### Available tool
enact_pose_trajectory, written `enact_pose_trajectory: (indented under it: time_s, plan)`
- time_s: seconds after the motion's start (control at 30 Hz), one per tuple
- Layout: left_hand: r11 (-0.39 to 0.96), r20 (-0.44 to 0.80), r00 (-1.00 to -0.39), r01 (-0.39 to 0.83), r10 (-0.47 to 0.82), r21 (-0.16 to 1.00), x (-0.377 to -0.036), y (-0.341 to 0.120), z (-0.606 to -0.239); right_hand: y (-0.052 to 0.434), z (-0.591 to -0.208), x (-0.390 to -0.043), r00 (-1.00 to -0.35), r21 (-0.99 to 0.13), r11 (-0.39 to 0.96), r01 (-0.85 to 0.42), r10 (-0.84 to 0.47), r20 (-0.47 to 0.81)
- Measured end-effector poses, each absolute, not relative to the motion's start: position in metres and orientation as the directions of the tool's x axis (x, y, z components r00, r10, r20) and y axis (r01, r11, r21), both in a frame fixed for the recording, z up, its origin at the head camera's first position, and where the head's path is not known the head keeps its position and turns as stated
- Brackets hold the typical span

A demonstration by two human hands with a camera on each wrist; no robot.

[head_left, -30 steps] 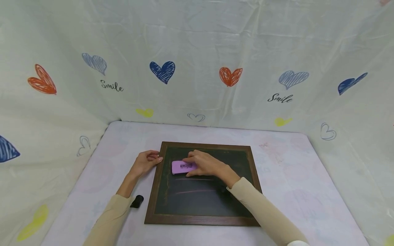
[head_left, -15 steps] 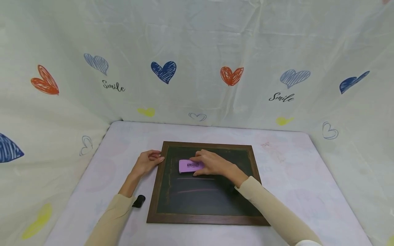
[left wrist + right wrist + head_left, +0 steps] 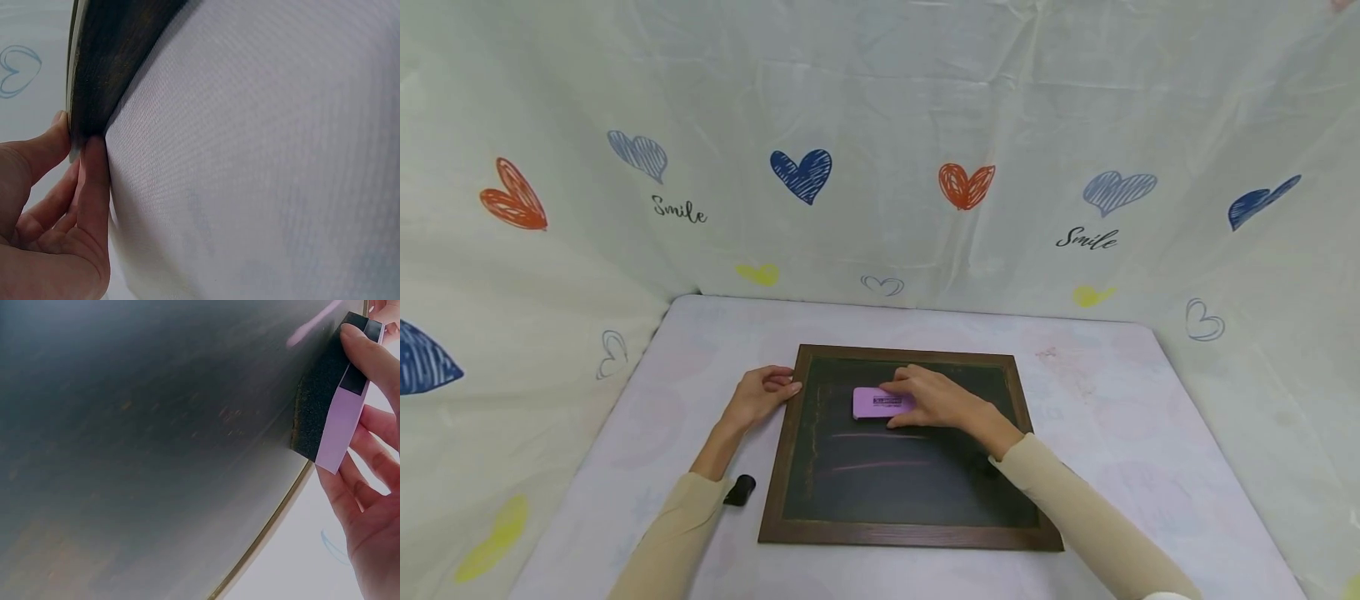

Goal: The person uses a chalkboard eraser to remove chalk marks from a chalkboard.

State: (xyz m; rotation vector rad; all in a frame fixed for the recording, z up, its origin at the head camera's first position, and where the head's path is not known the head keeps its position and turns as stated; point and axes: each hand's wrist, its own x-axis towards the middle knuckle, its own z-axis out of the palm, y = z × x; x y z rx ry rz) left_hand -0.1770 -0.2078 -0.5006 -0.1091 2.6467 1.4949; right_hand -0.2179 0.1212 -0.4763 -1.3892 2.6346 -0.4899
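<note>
Eraser [image 3: 877, 403] and right hand [image 3: 934, 400] shifted rightward across chalkboard [image 3: 902, 475] since 1 s ago; left hand unchanged. Right hand grips pink eraser, fingers curled over its top, dark felt side pressed on board's upper area. 2 faint pink chalk lines [image 3: 880, 436] just below eraser. Left hand [image 3: 760, 393] pinches board's left frame edge near top corner, thumb and fingertips [image 3: 94, 162] on wood. Small black object [image 3: 739, 490] on table [image 3: 1112, 400], beside left sleeve, near frame.
</note>
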Motion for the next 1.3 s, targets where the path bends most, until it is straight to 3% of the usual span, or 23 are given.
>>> enact_pose_trajectory:
  time_s: [1.3]
  plan:
    - [0.493,-0.116,-0.993,-0.105,-0.009,0.864,-0.177,-0.210,-0.503,0.193,-0.475,-0.207,-0.684,-0.335,0.622,-0.707,-0.722,0.102]
